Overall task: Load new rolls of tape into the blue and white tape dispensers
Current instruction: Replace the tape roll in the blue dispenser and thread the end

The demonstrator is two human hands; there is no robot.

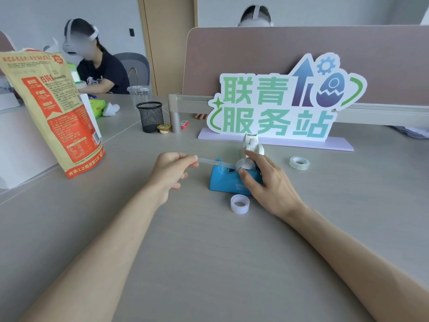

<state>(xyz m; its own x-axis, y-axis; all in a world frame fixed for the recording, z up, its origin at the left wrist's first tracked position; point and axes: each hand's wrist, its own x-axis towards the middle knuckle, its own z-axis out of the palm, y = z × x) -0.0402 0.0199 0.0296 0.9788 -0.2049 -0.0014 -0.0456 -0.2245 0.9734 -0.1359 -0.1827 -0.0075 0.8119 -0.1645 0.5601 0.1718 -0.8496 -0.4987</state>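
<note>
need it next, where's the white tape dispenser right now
Head view, slightly right of centre: the white tape dispenser stands just behind the blue dispenser, in front of the green-lettered sign.

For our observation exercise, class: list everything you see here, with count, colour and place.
blue dispenser: 1, blue, table centre
loaded roll: 1, clear, in blue dispenser
tape strip: 1, clear, loaded roll to left hand
white dispenser: 1, white, behind blue dispenser
clear roll: 1, clear, right of dispensers
white roll: 1, whitish, nearest the camera
sign: 1, green and blue, back
mesh cup: 1, black, back left
bag: 1, tan and red, left
other people: 2, headsets white, far side
left hand: 1, pinches tape strip
right hand: 1, grips loaded roll
</note>
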